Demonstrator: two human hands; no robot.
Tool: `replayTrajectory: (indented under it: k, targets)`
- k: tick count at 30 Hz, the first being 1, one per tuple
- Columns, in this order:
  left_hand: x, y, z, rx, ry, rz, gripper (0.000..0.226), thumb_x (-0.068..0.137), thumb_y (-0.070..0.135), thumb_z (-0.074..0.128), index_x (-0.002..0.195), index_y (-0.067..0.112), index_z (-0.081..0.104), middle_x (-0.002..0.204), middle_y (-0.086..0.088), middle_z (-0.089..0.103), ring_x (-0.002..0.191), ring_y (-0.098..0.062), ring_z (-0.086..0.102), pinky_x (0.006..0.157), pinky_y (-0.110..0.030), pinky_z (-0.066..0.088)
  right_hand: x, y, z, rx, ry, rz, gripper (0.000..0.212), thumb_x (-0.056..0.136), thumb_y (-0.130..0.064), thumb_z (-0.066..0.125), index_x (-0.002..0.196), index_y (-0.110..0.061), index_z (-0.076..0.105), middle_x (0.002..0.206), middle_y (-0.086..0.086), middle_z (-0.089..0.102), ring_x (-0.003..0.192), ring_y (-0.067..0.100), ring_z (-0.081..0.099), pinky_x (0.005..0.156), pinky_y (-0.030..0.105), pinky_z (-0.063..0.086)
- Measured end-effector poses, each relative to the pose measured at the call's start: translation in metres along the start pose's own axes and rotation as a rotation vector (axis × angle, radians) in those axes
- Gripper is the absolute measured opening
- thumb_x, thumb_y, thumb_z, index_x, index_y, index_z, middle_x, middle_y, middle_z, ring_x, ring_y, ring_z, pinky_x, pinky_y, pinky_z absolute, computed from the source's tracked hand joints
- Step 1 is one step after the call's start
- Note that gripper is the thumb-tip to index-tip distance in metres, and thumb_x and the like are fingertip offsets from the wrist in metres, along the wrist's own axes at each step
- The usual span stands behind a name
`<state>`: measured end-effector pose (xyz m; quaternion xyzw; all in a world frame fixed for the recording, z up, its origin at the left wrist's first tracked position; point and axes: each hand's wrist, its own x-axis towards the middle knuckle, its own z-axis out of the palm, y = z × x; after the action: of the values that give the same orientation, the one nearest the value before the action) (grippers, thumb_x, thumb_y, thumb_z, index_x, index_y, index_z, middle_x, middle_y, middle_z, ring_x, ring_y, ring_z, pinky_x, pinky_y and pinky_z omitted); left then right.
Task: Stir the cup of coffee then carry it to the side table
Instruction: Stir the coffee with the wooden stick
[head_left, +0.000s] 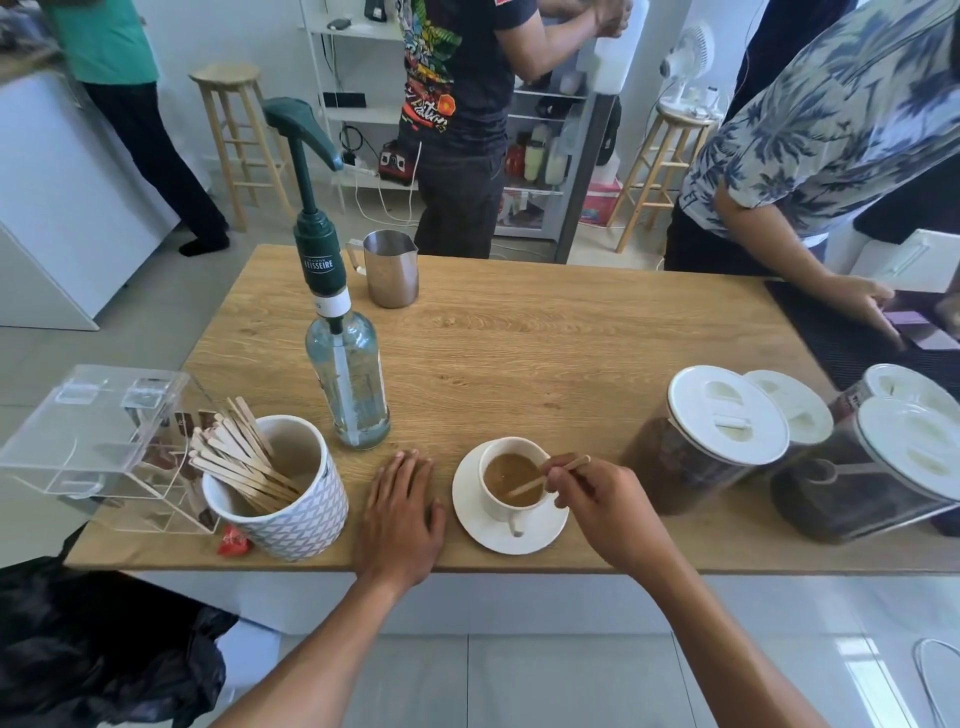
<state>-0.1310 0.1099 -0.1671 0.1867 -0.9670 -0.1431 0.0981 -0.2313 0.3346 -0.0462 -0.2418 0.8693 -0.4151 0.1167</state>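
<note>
A white cup of coffee (511, 480) sits on a saucer (506, 535) near the wooden surface's (571, 338) front edge. The right hand (597, 499) pinches a wooden stirrer (545, 478), fingers closed on it, tip in the coffee. The left hand (400, 514) lies flat, fingers spread, beside the saucer. The surface's middle is open; dark jars (706, 441) crowd the right, partly cut off.

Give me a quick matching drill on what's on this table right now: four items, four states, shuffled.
Items:
1. coffee cup
2. left hand
3. patterned mug
4. metal pitcher

States:
A. flat on the table
B. full of wooden sticks
C. on a saucer, stir stick in it
D. alone at the far edge

Pairs: 1-C, 2-A, 3-B, 4-D
</note>
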Motion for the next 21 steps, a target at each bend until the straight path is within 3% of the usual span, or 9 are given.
replayTrajectory:
  k: [6,11,16,21]
  targets:
    - [0.002,0.001,-0.001,0.014,-0.024,-0.006,0.057,0.094,0.041,0.03,0.142,0.016,0.047,0.154,-0.005,0.04,0.146,-0.021,0.027,0.12,-0.041,0.022,0.003,0.003,-0.014,-0.043,0.105,0.012,0.014,0.097,-0.019,0.059,0.096,-0.025,0.072,0.081,-0.006,0.074,0.07,0.005,0.067,0.069,0.03,0.056]
    - [-0.001,0.003,0.0,0.019,-0.073,-0.007,0.06,0.096,0.043,0.023,0.146,0.016,0.042,0.158,-0.004,0.034,0.149,-0.02,0.021,0.12,-0.037,0.012,-0.002,0.001,-0.001,-0.001,0.004,0.026,0.015,0.096,-0.022,0.06,0.094,-0.029,0.072,0.084,-0.005,0.076,0.071,0.006,0.069,0.071,0.034,0.057]
    - [-0.002,0.001,-0.005,-0.016,-0.065,-0.024,0.057,0.097,0.04,0.027,0.143,0.013,0.047,0.154,-0.006,0.041,0.146,-0.023,0.029,0.118,-0.033,0.009,-0.007,0.0,-0.016,-0.006,0.049,0.04,0.019,0.096,-0.019,0.058,0.087,-0.027,0.071,0.077,-0.012,0.072,0.068,0.012,0.066,0.07,0.039,0.056]
    - [-0.017,0.011,-0.001,-0.065,-0.092,-0.063,0.062,0.097,0.041,0.014,0.148,0.015,0.039,0.16,-0.002,0.027,0.15,-0.02,0.016,0.122,-0.034,0.004,-0.007,-0.007,-0.027,-0.021,0.123,-0.064,0.016,0.097,-0.019,0.057,0.101,-0.019,0.073,0.082,-0.018,0.071,0.072,0.008,0.067,0.068,0.032,0.055]
